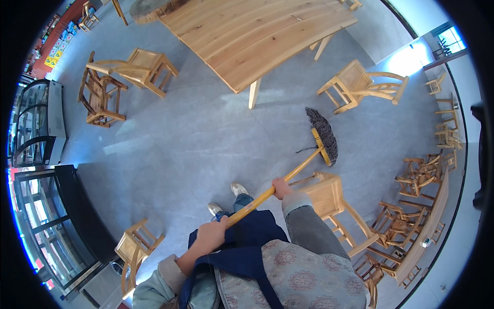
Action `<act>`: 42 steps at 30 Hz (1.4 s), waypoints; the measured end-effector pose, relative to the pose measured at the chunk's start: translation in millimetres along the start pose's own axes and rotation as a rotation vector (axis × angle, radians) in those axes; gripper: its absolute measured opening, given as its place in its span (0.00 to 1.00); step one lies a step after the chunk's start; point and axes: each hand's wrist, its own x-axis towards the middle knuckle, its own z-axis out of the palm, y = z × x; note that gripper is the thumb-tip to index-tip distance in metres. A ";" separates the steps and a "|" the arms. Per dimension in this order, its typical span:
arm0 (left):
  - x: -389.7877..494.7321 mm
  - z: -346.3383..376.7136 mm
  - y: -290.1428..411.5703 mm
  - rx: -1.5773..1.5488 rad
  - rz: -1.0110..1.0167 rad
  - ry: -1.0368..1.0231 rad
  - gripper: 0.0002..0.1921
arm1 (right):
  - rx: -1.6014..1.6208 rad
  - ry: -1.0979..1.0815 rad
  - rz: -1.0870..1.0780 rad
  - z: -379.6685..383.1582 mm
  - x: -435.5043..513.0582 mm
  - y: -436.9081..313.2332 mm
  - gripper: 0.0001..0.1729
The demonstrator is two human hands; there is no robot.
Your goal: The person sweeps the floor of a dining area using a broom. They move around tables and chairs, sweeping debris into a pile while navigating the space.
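Both hands grip the yellow handle of a mop (257, 202). My left hand (211, 234) is closed round its upper end, close to my body. Farther along the shaft, my right hand (281, 188) holds it just left of a wooden chair (322, 195). A yellow crossbar joins the handle to the dark grey string head (325, 133), which rests on the grey floor (200, 143) ahead and to the right. One loose strand trails left from the bar.
A wooden table (254, 38) stands ahead, with a chair (353, 83) off its right corner. Two chairs (104, 96) stand at left, near glass display cases (46, 216). Another chair (135, 247) is behind my left side. Several chairs and a long table (424, 231) line the right wall.
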 end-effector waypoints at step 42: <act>-501.9 -189.9 -394.3 0.580 -0.635 0.449 0.19 | 0.254 -0.112 -0.479 251.9 86.0 -721.6 0.12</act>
